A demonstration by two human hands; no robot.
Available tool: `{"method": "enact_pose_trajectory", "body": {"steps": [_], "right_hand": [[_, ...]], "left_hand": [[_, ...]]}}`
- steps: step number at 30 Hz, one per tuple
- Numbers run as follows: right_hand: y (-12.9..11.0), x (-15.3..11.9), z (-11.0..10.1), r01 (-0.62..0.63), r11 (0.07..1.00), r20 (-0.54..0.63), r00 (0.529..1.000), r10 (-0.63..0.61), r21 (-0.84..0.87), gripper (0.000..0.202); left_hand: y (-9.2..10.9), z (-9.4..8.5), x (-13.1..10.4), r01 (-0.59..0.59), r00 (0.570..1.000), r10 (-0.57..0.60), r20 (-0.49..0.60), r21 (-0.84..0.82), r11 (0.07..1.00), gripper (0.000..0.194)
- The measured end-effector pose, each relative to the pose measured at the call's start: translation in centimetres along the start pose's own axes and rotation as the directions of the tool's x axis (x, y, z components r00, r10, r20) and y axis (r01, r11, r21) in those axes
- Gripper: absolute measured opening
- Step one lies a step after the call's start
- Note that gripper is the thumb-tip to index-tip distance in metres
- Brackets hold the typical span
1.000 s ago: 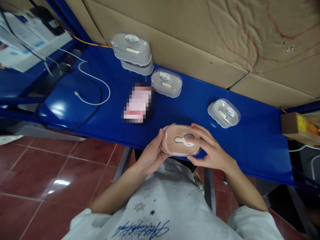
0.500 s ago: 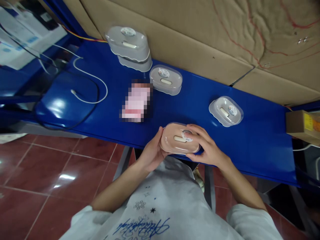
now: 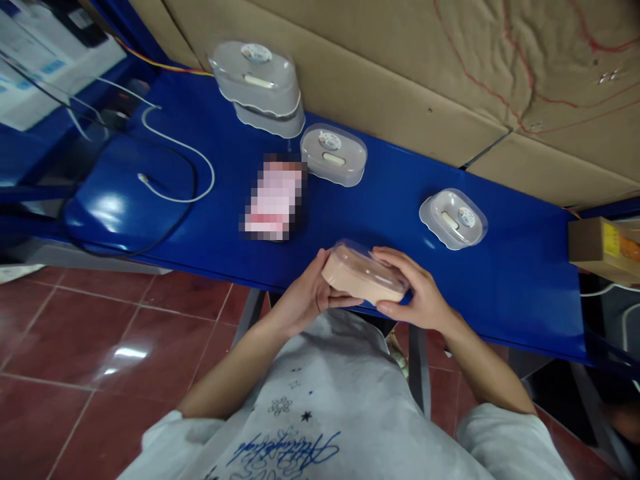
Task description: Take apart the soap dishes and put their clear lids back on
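Observation:
Between my two hands, over the near edge of the blue table (image 3: pixel 385 207), is a peach-coloured oval box with a clear lid (image 3: pixel 367 275). It is tilted so that its near side wall shows. My left hand (image 3: pixel 315 293) grips its left end, with fingers passing underneath. My right hand (image 3: pixel 417 290) holds the right end, thumb at the near lower side and fingers over the far edge. A similar grey box (image 3: pixel 454 220) sits farther back on the right. Another grey box (image 3: pixel 334 157) stands at the back middle.
Stacked grey boxes (image 3: pixel 257 87) stand against the cardboard panel (image 3: pixel 380 87). A blurred-out pink rectangular item (image 3: pixel 275 198) lies left of centre. A white cable (image 3: pixel 213 167) and a black cable curl on the left. A cardboard box (image 3: pixel 595 250) is at the right end.
Both hands have tipped the peach box, so its top has turned away and its side wall now faces me. The other boxes stay where they were.

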State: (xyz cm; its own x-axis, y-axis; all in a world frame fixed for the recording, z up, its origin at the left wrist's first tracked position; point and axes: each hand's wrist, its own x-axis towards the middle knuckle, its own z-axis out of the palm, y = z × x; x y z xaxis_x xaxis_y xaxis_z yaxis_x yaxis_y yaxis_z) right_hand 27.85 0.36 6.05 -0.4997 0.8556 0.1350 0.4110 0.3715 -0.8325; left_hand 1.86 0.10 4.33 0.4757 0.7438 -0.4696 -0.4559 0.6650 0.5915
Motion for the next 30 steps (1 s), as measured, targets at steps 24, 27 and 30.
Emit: {"method": "enact_pose_trajectory", "body": {"steps": [24,27,30], "right_hand": [[4.8,5.7,-3.5,-0.061,0.777,-0.158,0.986,-0.05,-0.627,0.068],[5.2,6.5,-3.9,-0.119,0.67,-0.175,0.984,-0.017,-0.733,0.072],[4.8,5.8,-4.6,-0.156,0.602,-0.202,0.979,-0.008,-0.783,0.082]], "left_hand": [[-0.5,-1.8,1.2,-0.479,0.735,0.627,0.258,0.851,0.212,0.075],[-0.1,-1.6,0.9,-0.445,0.754,0.611,0.242,0.872,0.204,0.065],[0.0,-1.5,0.8,-0.438,0.755,0.614,0.228,0.873,0.215,0.058]]}}
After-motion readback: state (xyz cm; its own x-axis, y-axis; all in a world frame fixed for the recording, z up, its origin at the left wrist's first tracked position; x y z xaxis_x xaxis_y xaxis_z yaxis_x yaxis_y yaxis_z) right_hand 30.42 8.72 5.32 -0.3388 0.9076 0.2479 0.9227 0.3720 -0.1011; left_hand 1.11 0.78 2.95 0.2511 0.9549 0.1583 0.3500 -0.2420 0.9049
